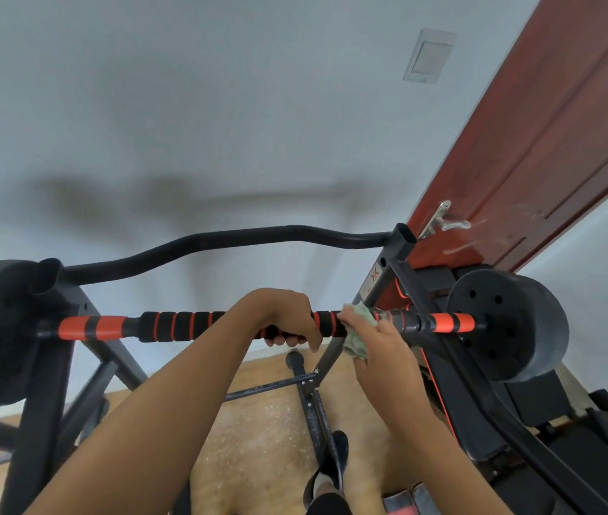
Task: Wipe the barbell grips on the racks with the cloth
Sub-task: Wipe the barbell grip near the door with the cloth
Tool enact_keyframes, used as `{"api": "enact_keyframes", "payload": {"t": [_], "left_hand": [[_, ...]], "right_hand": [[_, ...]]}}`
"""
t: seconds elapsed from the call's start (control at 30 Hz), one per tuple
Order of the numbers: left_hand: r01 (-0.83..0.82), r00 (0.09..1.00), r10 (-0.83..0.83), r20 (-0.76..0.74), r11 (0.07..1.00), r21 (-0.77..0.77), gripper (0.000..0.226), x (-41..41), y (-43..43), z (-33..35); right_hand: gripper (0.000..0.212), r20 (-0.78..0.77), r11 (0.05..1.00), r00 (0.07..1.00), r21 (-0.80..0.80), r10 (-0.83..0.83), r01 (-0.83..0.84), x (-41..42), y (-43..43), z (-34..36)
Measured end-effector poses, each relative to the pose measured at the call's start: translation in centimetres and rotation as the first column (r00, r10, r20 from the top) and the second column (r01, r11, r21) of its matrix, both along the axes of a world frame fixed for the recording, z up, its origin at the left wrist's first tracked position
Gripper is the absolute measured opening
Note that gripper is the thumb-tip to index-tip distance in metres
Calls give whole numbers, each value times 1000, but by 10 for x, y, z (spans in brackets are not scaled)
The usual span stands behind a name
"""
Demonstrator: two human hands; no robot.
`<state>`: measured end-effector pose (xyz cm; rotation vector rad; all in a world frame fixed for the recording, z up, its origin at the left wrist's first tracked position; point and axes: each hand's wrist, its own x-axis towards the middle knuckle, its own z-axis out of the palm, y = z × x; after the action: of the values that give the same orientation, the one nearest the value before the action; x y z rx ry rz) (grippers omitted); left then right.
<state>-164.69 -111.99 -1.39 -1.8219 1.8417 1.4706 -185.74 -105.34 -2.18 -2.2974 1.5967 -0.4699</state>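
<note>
Barbell grips lie across the racks, in the middle. Left hand wraps round them, steadying. Right hand seems to squeeze the cloth round the right end; rub slowly, twisting.

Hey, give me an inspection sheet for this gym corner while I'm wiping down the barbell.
Surface: tan floor under the rack.
Job's things: barbell grip, black-and-orange foam, lying across the rack; green cloth on the bar beside the right upright.
Clutter: red and grey items at the bottom edge, unclear.
Hands: left hand grips the foam; right hand holds the cloth against the bar.
Cables: nothing seen.
Surroundings: weight plate, red door, wall switch.
</note>
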Motion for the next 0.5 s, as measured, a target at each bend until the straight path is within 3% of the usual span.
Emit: {"api": "enact_keyframes", "payload": {"t": [0.2, 0.33, 0.4, 0.5], "left_hand": [[-7, 998, 4, -67, 999, -41, 34, 4, 0, -1], [51, 999, -46, 23, 943, -328, 39, 2, 13, -6], [151, 986, -94, 141, 866, -478, 39, 1, 20, -10], [182, 978, -103, 184, 851, -493, 37, 0, 21, -12]], "right_hand": [[63, 38, 999, 999, 49, -12, 10, -22, 19, 1], [48, 147, 995, 987, -56, -72, 81, -18, -10, 32], [47, 81, 986, 994, -145, -73, 84, -2, -34, 50], [39, -169, 999, 985, -36, -33, 27, 31, -49, 49]]}}
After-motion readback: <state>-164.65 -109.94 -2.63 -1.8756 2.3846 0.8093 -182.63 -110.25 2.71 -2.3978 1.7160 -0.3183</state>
